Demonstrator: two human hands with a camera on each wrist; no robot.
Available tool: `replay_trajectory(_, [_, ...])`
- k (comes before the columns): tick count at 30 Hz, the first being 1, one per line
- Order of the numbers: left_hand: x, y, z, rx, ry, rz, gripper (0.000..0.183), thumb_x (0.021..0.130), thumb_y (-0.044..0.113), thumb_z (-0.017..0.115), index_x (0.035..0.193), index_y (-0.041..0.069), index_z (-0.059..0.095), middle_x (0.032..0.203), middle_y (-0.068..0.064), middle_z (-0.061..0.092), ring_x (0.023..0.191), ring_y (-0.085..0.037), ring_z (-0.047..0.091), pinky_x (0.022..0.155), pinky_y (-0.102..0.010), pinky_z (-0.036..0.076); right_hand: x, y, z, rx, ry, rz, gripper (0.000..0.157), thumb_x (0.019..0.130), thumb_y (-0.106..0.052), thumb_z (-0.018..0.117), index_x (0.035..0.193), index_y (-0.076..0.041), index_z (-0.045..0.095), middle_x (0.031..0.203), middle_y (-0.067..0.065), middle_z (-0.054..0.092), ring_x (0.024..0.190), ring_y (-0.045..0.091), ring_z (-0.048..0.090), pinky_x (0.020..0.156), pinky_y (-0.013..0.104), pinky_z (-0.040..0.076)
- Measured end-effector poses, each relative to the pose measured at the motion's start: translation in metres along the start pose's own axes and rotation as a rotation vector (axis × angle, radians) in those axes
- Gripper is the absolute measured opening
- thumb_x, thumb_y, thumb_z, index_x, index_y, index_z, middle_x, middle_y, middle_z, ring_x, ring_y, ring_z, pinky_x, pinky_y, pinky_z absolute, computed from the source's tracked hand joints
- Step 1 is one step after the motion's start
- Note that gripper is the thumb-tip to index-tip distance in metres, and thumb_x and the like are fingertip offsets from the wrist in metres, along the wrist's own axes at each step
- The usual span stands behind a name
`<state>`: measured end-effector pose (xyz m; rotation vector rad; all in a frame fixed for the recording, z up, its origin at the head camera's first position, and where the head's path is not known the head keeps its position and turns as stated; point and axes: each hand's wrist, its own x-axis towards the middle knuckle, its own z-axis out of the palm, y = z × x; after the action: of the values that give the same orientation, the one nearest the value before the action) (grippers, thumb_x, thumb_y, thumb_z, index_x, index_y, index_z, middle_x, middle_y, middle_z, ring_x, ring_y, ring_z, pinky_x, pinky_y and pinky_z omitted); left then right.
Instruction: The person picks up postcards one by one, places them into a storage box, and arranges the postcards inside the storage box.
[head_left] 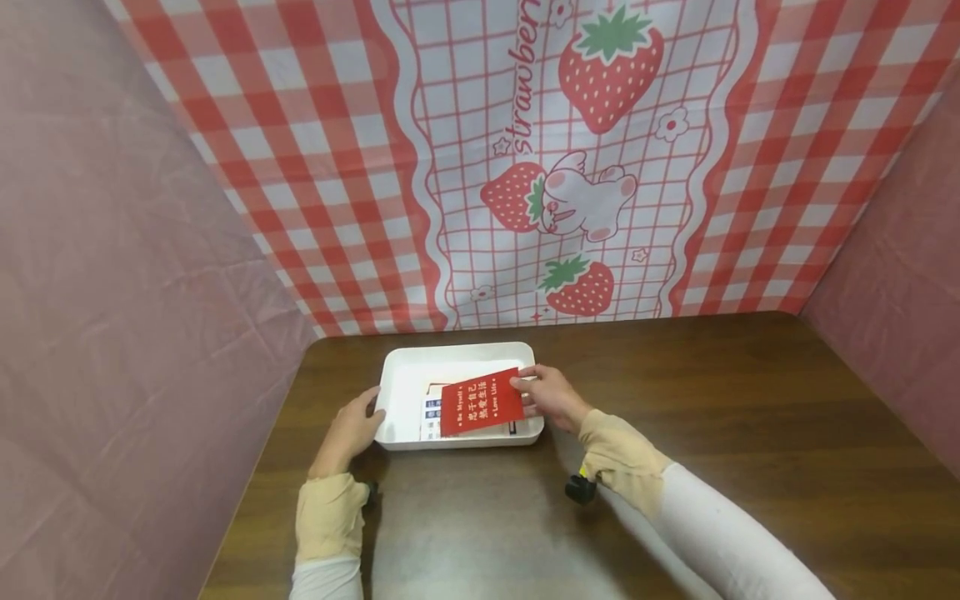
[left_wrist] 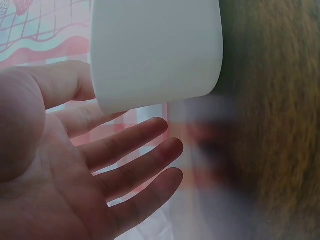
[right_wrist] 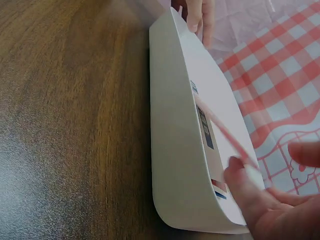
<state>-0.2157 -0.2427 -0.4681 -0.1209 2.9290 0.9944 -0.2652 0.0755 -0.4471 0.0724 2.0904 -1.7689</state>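
Observation:
A white tray (head_left: 420, 358) stands near the back of the brown table. My left hand (head_left: 354, 429) holds its left rim; in the left wrist view the thumb and index finger meet the tray wall (left_wrist: 157, 55) while the other fingers stay spread below. My right hand (head_left: 553, 396) pinches the right end of a red card (head_left: 480, 404) with white lettering, thumb on top. The card slants over the tray, seen nearly edge-on and blurred in the right wrist view. Beneath it lies a pale printed sheet or card (head_left: 431, 427) with blue blocks, mostly covered.
A brown wooden table (head_left: 712, 433) extends in front of the tray and to its right. Behind it hangs a red-and-white checked cloth (head_left: 345, 208) with strawberries. Pink fabric (head_left: 135, 292) closes off the left side, and similar fabric (head_left: 892, 233) the right.

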Motion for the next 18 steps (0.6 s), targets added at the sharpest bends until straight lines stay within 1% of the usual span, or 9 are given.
replay_trajectory(2, [-0.0002,0.0007,-0.0008,-0.003,-0.002,-0.003,0.052,0.095,0.014,0.049,0.144,-0.001,0.042,0.144,-0.026,0.048,0.135,-0.043,0.044,0.112,-0.055,0.034,-0.0011,0.0006,0.0014,-0.055,-0.046,-0.006,0.050,0.098,-0.017,0.053,0.138,0.011,0.040,0.123,0.030,0.058,0.098,0.032,0.066,0.077,0.035,0.059])
replay_trajectory(3, [-0.0002,0.0008,-0.0011,-0.003,-0.002,-0.002,0.052,0.095,0.014,0.049,0.144,-0.001,0.042,0.144,-0.026,0.048,0.135,-0.043,0.043,0.112,-0.055,0.033,-0.0016,0.0010,0.0020,-0.086,-0.067,-0.012,0.054,0.098,-0.019,0.054,0.140,0.011,0.037,0.130,0.032,0.054,0.107,0.036,0.064,0.083,0.037,0.058])
replay_trajectory(5, [-0.0007,0.0013,-0.0019,-0.004,-0.004,-0.001,0.052,0.095,0.014,0.049,0.145,-0.001,0.042,0.144,-0.026,0.047,0.135,-0.043,0.043,0.112,-0.056,0.033,-0.0027,0.0022,0.0034,-0.141,-0.099,-0.023,0.061,0.098,-0.020,0.054,0.143,0.013,0.032,0.139,0.034,0.046,0.121,0.042,0.056,0.094,0.042,0.054])
replay_trajectory(6, [-0.0009,0.0016,-0.0022,-0.003,-0.004,0.001,0.052,0.095,0.014,0.049,0.145,-0.001,0.042,0.144,-0.026,0.048,0.135,-0.043,0.043,0.112,-0.056,0.033,-0.0032,0.0027,0.0041,-0.158,-0.114,-0.028,0.063,0.097,-0.021,0.055,0.144,0.013,0.030,0.143,0.034,0.043,0.126,0.043,0.053,0.099,0.044,0.051])
replay_trajectory(8, [-0.0013,0.0018,-0.0024,-0.002,-0.005,0.003,0.052,0.095,0.014,0.049,0.145,-0.001,0.042,0.144,-0.026,0.048,0.135,-0.044,0.043,0.112,-0.056,0.034,-0.0040,0.0037,0.0048,-0.199,-0.144,-0.033,0.067,0.097,-0.023,0.056,0.145,0.013,0.028,0.147,0.034,0.037,0.129,0.044,0.049,0.104,0.046,0.047])
replay_trajectory(12, [-0.0016,0.0020,-0.0015,0.001,-0.007,0.005,0.052,0.095,0.014,0.049,0.144,-0.001,0.042,0.142,-0.026,0.049,0.134,-0.044,0.044,0.111,-0.056,0.034,-0.0054,0.0048,0.0054,-0.234,-0.212,-0.042,0.068,0.097,-0.025,0.056,0.145,0.014,0.029,0.151,0.032,0.031,0.133,0.045,0.045,0.107,0.049,0.043])
replay_trajectory(15, [-0.0019,0.0022,-0.0007,0.004,-0.011,0.003,0.052,0.095,0.014,0.048,0.144,-0.001,0.042,0.142,-0.027,0.049,0.134,-0.044,0.045,0.111,-0.056,0.035,-0.0054,0.0054,0.0055,-0.214,-0.235,-0.041,0.066,0.097,-0.024,0.056,0.144,0.014,0.032,0.152,0.032,0.031,0.135,0.044,0.043,0.107,0.050,0.042])
replay_trajectory(18, [-0.0020,0.0026,-0.0008,0.003,-0.012,0.000,0.052,0.095,0.014,0.048,0.144,-0.001,0.042,0.143,-0.026,0.049,0.134,-0.044,0.044,0.111,-0.056,0.034,-0.0053,0.0054,0.0051,-0.185,-0.240,-0.038,0.063,0.097,-0.022,0.056,0.144,0.014,0.034,0.151,0.031,0.033,0.133,0.043,0.046,0.107,0.050,0.042])
